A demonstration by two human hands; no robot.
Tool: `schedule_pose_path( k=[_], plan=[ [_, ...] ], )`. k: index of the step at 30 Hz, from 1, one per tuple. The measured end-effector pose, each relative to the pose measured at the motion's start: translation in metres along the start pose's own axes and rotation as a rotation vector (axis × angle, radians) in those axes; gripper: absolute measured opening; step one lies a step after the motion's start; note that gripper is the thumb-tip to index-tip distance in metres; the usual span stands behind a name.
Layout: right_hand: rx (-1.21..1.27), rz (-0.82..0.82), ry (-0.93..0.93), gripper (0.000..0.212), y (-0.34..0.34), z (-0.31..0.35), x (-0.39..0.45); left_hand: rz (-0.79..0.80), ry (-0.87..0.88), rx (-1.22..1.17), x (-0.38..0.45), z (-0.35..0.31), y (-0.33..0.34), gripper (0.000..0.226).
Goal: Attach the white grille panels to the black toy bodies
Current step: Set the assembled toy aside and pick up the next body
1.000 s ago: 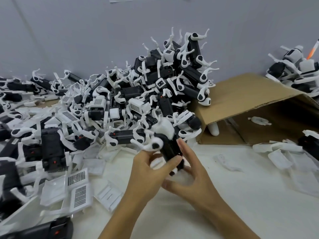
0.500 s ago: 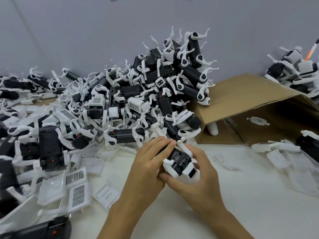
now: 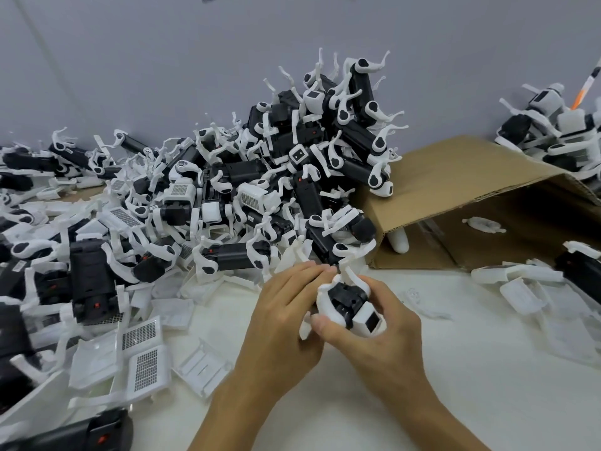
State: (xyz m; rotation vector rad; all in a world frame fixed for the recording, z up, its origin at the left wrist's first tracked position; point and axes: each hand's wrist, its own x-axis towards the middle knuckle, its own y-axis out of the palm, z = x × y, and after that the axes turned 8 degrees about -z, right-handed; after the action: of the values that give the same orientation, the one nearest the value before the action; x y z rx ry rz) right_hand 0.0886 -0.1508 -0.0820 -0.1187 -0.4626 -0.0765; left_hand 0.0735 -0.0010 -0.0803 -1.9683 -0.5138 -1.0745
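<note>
- Black plastic shows between both hands: a toy (image 3: 349, 302) with white legs and a white face block is held just above the desk (image 3: 471, 385), near its middle front, at the foot of the pile (image 3: 286, 177).
- The left hand (image 3: 286, 320) lies over the toy's far side, fingers fairly straight along its top and thumb underneath; its grip looks like a loose clasp, though the contact itself is hidden.
- The right hand (image 3: 377, 336) cups the toy from below and the near side, thumb curled against the white shell, so this grip is closed round the body.
- Whether a grille is seated on this toy I cannot tell; the hands cover that face.
- Loose panels (image 3: 143, 353) lie well apart, towards the desk's front left corner, some mesh side up.
- A box (image 3: 455, 190) lies open on its side behind, towards the right edge.
- Risk, as I judge it: the thin white legs stick out past the fingers, and squeezing to click a panel home could bend or snap one.
- Pressing with the panel tilted could leave one catch unlatched, so it pops off later.
- The pile leans just behind the left knuckles; a nudge could send toys sliding onto the working spot.
- Finished and unfinished toys lie mixed, so a body without a grille could be missed.
</note>
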Motion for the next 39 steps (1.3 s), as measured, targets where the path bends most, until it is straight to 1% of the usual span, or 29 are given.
schedule_pose_path(
  k=[2, 4, 5, 6, 8, 9, 10, 11, 13, 14, 15, 16, 17, 18, 19, 21, 22, 24, 26, 31, 39],
  plan=[
    [0.07, -0.027, 0.076, 0.038, -0.001, 0.001, 0.001, -0.03, 0.025, 0.049, 0.001, -0.003, 0.004, 0.065],
    [0.133, -0.043, 0.17, 0.036, 0.002, 0.002, 0.003, -0.093, 0.018, 0.101, 0.0, -0.003, 0.008, 0.074],
    [0.151, -0.045, 0.194, 0.037, 0.003, 0.002, 0.004, -0.143, 0.006, 0.093, -0.001, -0.002, 0.01, 0.074],
    [0.171, -0.048, 0.207, 0.041, 0.003, 0.002, 0.004, -0.202, -0.008, 0.049, -0.002, 0.0, 0.012, 0.072],
    [0.223, -0.063, 0.212, 0.059, 0.004, -0.001, 0.005, -0.297, -0.098, -0.134, -0.004, 0.001, 0.012, 0.068],
    [0.234, -0.073, 0.206, 0.066, 0.004, -0.004, 0.005, -0.351, -0.197, -0.231, -0.003, -0.001, 0.01, 0.066],
    [0.235, -0.088, 0.199, 0.069, 0.005, -0.005, 0.005, -0.408, -0.316, -0.312, -0.002, -0.004, 0.008, 0.063],
    [0.233, -0.103, 0.195, 0.069, 0.006, -0.005, 0.005, -0.455, -0.429, -0.378, -0.001, -0.006, 0.005, 0.055],
    [0.237, -0.13, 0.217, 0.059, 0.007, -0.003, 0.007, -0.497, -0.625, -0.534, 0.005, -0.008, -0.001, 0.031],
    [0.229, -0.128, 0.233, 0.056, 0.007, -0.003, 0.007, -0.499, -0.743, -0.653, 0.008, -0.007, -0.003, 0.021],
    [0.213, -0.112, 0.239, 0.057, 0.006, -0.004, 0.007, -0.485, -0.884, -0.825, 0.012, -0.005, -0.006, 0.016],
    [0.195, -0.086, 0.23, 0.061, 0.006, -0.004, 0.006, -0.446, -1.024, -1.036, 0.016, -0.005, -0.008, 0.019],
    [0.181, -0.054, 0.203, 0.063, 0.005, -0.004, 0.004, -0.408, -1.14, -1.219, 0.019, -0.006, -0.01, 0.026],
    [0.167, -0.013, 0.158, 0.065, 0.004, -0.004, 0.002, -0.382, -1.22, -1.344, 0.02, -0.007, -0.011, 0.033],
    [0.142, 0.038, 0.087, 0.067, 0.004, -0.004, 0.0, -0.365, -1.264, -1.404, 0.02, -0.008, -0.011, 0.037],
    [0.075, 0.142, -0.098, 0.066, 0.005, -0.004, -0.003, -0.32, -1.311, -1.428, 0.018, -0.011, -0.011, 0.039],
    [0.049, 0.178, -0.175, 0.061, 0.006, -0.005, -0.004, -0.278, -1.324, -1.441, 0.017, -0.013, -0.01, 0.041],
    [0.037, 0.204, -0.24, 0.047, 0.008, -0.007, -0.005, -0.2, -1.35, -1.477, 0.015, -0.02, -0.008, 0.046],
    [0.048, 0.183, -0.252, 0.039, 0.009, -0.007, -0.004, -0.158, -1.368, -1.493, 0.014, -0.025, -0.004, 0.048],
    [0.048, 0.17, -0.262, 0.041, 0.011, -0.008, -0.005, -0.167, -1.361, -1.509, 0.012, -0.026, 0.0, 0.045],
    [0.068, 0.179, -0.209, 0.033, 0.012, -0.003, -0.007, -0.185, -1.381, -1.477, 0.008, -0.023, 0.004, 0.049]
  ],
)
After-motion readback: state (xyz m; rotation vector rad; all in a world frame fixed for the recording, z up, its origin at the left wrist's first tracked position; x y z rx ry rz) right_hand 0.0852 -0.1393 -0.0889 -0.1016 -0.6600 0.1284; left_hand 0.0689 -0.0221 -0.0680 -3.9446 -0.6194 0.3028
